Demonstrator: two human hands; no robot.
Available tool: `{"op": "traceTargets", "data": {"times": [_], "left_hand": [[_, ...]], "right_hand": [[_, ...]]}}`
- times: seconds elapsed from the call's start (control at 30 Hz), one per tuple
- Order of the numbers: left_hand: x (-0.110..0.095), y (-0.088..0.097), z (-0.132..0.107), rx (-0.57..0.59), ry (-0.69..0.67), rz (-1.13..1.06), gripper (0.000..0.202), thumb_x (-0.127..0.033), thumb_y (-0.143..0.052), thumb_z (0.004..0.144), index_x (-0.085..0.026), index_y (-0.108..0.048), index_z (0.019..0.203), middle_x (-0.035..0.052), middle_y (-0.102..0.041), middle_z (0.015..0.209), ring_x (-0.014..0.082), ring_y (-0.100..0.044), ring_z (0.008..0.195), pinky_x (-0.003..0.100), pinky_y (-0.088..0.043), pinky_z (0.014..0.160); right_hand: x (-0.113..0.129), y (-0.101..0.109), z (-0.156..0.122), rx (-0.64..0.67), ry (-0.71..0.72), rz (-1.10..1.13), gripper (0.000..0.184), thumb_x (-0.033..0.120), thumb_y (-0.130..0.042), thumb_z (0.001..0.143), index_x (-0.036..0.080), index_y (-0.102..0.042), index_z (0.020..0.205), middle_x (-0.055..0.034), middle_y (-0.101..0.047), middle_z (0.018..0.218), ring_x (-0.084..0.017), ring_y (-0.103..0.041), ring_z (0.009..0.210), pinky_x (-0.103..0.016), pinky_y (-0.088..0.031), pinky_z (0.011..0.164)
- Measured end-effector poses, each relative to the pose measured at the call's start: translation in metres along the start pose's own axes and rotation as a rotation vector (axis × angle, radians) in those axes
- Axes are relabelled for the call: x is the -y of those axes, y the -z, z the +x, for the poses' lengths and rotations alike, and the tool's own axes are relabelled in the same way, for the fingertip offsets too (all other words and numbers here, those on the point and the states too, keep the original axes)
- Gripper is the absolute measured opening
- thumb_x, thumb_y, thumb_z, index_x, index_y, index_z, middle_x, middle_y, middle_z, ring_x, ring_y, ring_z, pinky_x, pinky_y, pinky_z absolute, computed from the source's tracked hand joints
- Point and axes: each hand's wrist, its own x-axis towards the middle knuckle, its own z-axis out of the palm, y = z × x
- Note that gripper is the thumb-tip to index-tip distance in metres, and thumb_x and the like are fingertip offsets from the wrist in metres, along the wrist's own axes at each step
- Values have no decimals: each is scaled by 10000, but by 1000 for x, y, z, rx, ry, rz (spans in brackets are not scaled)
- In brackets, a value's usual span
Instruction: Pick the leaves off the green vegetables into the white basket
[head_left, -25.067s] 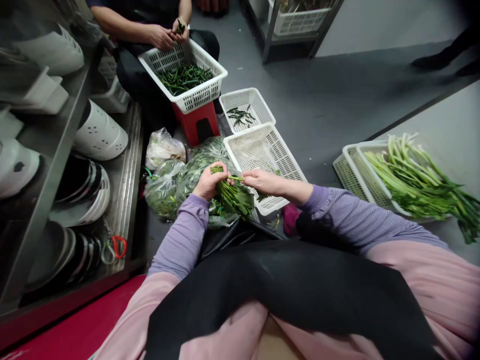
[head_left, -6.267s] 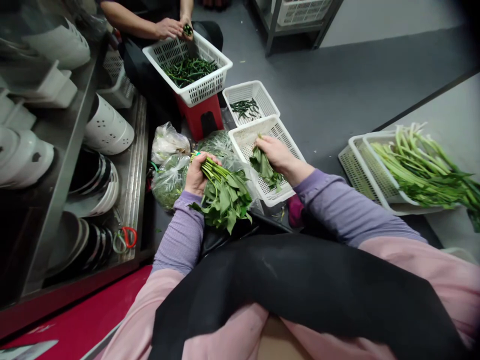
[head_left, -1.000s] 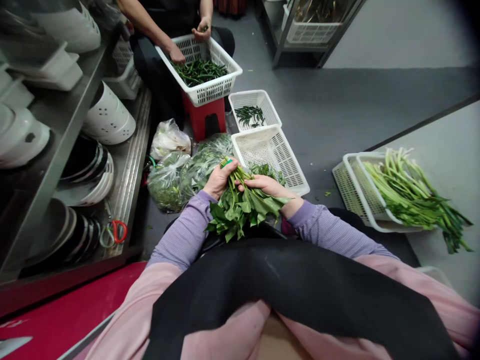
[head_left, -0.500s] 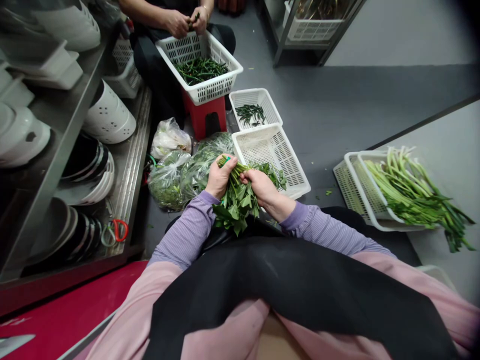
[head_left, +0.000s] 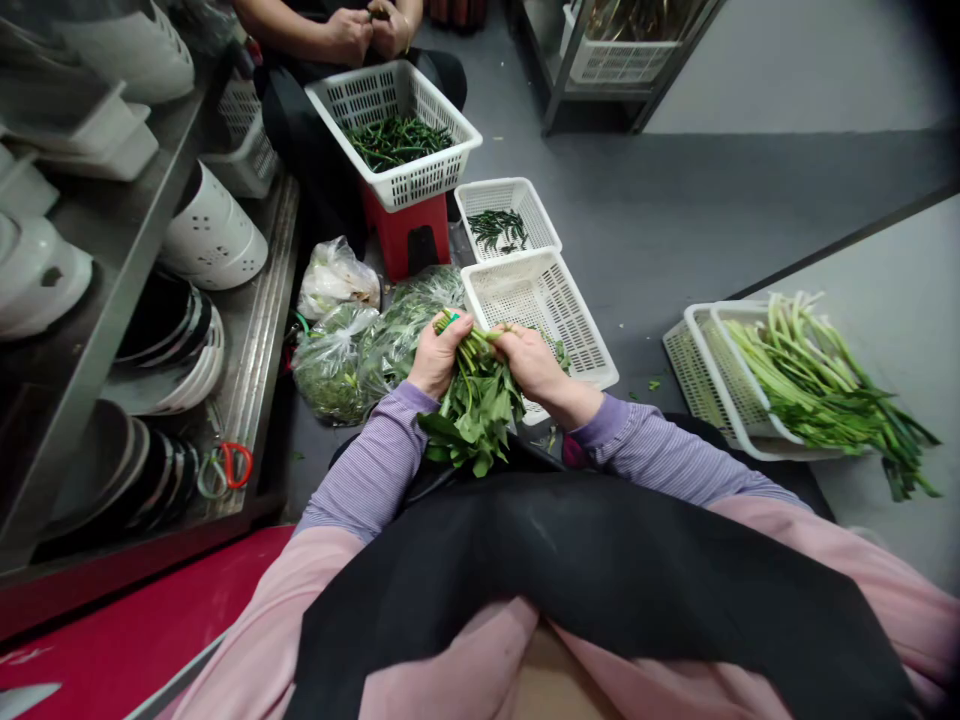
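A bunch of leafy greens hangs leaves down above my lap. My left hand is closed around its stems, and a bit of green tie shows by the thumb. My right hand pinches a stem at the bunch's right side; some leaves stick out beyond that hand, and its fingertips are partly hidden. Just past my hands lies a white plastic basket with slotted walls. Clear plastic bags of greens rest on the floor to the left of my left hand.
Opposite, a person's hands work over a basket of green chillies on a red stool. A smaller chilli basket stands nearer. Stacked baskets with long green stalks sit right. Shelving with dishes and red-handled scissors is left.
My right hand has moved slightly right and up along the bunch, and fewer leaves show beyond it over the basket. My left hand keeps its hold on the stems.
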Motion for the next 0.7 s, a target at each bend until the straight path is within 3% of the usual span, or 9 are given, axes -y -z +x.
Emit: {"op": "traceTargets", "data": {"times": [0.1,0.17,0.27,0.37,0.43,0.5,0.57,0.63,0.7], "left_hand": [[-3,5,4,-68,-39,-32,318,-370,-750,611,-171,-521,705,-37,-566,601,100,-585,539,233,-496,561],[-3,9,9,-124,-29,-64,333,-398,-746,612,-166,-518,684,-33,-561,576,122,-613,584,240,-510,579],[0,15,18,-211,6,-93,363,-432,-747,608,-158,-517,673,-32,-552,534,138,-629,608,250,-523,596],[4,18,25,-271,30,-114,381,-426,-765,590,-154,-518,688,-27,-573,544,142,-635,617,258,-529,608],[7,19,27,-282,32,-139,392,-412,-782,567,-153,-518,696,-28,-580,549,141,-636,618,257,-525,613],[9,20,30,-286,10,-154,403,-400,-795,548,-153,-520,708,-30,-585,559,136,-633,620,251,-515,618],[12,19,31,-303,-13,-150,411,-403,-798,538,-155,-518,708,-33,-583,564,128,-626,619,244,-502,625],[16,17,32,-339,-18,-128,422,-426,-794,534,-160,-507,693,-41,-566,553,118,-611,609,242,-489,633],[20,14,30,-377,-9,-96,444,-457,-789,525,-164,-496,686,-47,-550,551,115,-598,610,247,-478,643]], "right_hand": [[-17,20,16,-302,-159,99,146,284,-381,729,209,-435,616,5,-457,588,-128,-441,574,-267,-408,591],[-31,47,31,-355,-52,-55,133,288,-422,745,201,-492,674,-11,-526,660,-142,-495,657,-287,-437,672],[-54,88,56,-233,7,-396,192,324,-507,752,161,-593,804,-77,-623,861,-199,-553,866,-358,-431,840],[-69,107,75,-76,-173,-641,545,326,-703,616,99,-575,1095,-190,-548,1200,-274,-520,1074,-401,-395,937],[-68,100,74,-76,-261,-742,677,301,-751,568,69,-540,1169,-238,-481,1279,-303,-499,1121,-415,-380,959],[-60,76,61,-60,-239,-692,483,338,-651,700,75,-584,1099,-215,-562,1179,-274,-554,1039,-412,-407,923],[-48,43,38,99,-149,-485,339,384,-476,833,130,-625,999,-129,-650,1007,-208,-610,873,-371,-459,833],[-38,9,14,319,-126,-337,324,413,-553,787,174,-630,991,-78,-666,969,-178,-613,810,-321,-478,770],[-34,-15,-3,381,-205,-253,386,368,-652,704,170,-609,1032,-66,-672,933,-163,-608,762,-282,-483,706]]}}
